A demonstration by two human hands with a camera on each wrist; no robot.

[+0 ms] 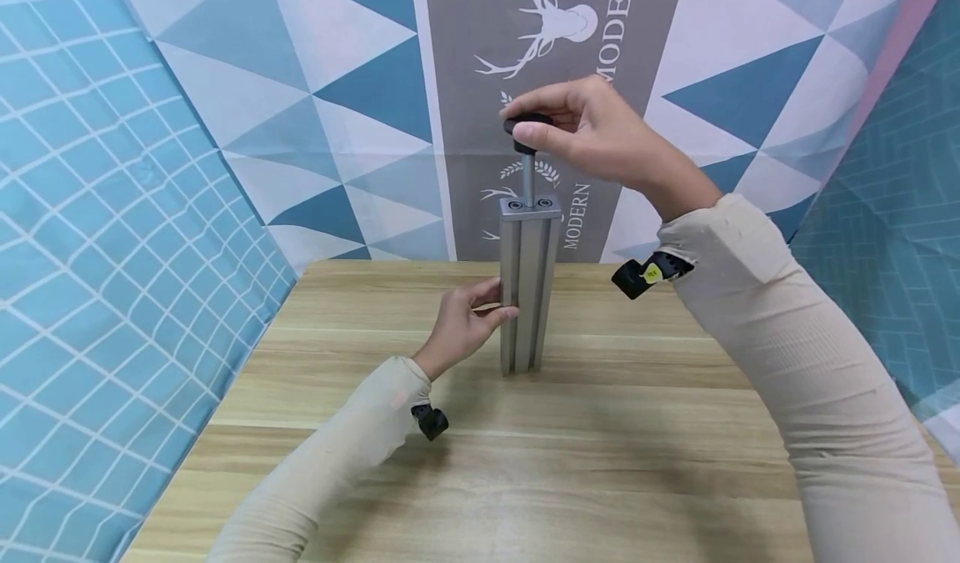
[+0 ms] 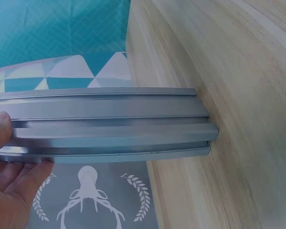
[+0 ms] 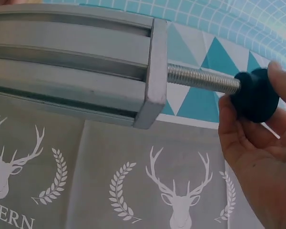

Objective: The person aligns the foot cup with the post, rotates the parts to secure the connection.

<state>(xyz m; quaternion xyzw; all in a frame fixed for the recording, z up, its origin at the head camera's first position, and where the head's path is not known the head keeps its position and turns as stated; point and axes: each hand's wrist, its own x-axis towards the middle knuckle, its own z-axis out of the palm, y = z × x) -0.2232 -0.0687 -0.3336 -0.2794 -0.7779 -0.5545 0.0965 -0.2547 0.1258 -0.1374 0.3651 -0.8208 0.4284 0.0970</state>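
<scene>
A grooved aluminium profile [image 1: 529, 296] stands upright on the wooden table, capped by a metal end plate [image 1: 530, 207] with two screws in it. From the plate rises a threaded rod [image 3: 202, 78] with a round black foot [image 3: 255, 95] at its outer end. My right hand [image 1: 592, 133] holds that foot between thumb and fingers, well above the plate. Lower down, my left hand [image 1: 472, 321] grips the profile from the left side, thumb on the near face and fingers on the far side. In the left wrist view the profile's bottom end [image 2: 212, 133] meets the table.
The wooden table [image 1: 420, 480] reaches back to a patterned cloth wall [image 1: 360, 113] with deer prints. A blue gridded sheet [image 1: 112, 254] hangs along the left edge, and a teal sheet [image 1: 885, 238] along the right. Small black cameras [image 1: 430, 421] are strapped on both wrists.
</scene>
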